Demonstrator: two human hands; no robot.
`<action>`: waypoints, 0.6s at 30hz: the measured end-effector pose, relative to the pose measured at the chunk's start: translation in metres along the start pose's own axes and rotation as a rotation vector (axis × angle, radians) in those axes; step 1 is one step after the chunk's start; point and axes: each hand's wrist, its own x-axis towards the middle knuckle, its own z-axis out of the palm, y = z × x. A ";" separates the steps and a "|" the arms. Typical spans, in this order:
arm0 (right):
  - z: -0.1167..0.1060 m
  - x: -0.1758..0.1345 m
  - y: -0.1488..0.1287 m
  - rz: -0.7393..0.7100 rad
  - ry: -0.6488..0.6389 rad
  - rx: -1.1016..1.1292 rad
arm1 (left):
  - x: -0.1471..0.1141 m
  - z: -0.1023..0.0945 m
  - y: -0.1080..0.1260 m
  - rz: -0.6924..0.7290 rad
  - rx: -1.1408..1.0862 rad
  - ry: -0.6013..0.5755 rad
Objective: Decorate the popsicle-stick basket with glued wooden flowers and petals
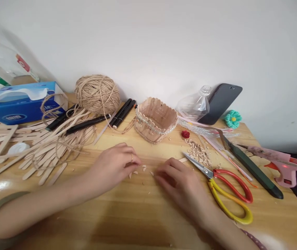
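Observation:
Several small wood chips (144,168) lie on the table between my two hands. My left hand (118,162), with a ring on one finger, is just left of them, its thumb and fingers drawn together near the chips. Anything in that pinch is too small or hidden to name. On the other side, my right hand (178,177) rests low with curled fingers beside the chips; its fingertips are partly hidden. Beyond both hands stands a small basket of wooden craft sticks (148,131) with a silvery band around it. Scissors (211,173) with red and yellow handles lie open to the right.
Craft sticks (46,166), black markers (123,113), a twine ball (97,94) and a blue tissue box (20,104) crowd the left. To the right are wood scraps (199,152), a red rose (185,134), a plastic bottle (196,104), a phone (221,102) and a pink glue gun (283,165).

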 end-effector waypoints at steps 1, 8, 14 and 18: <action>0.002 0.002 0.000 0.006 0.001 -0.004 | 0.003 0.000 0.001 0.017 0.019 -0.011; 0.004 0.011 0.002 -0.045 -0.101 -0.071 | 0.015 -0.008 -0.004 -0.012 0.001 -0.007; -0.001 0.017 0.004 -0.251 -0.109 -0.180 | 0.013 -0.006 -0.011 -0.029 -0.038 0.021; -0.007 0.010 0.006 -0.230 -0.114 -0.114 | 0.012 -0.005 -0.011 -0.018 -0.021 -0.015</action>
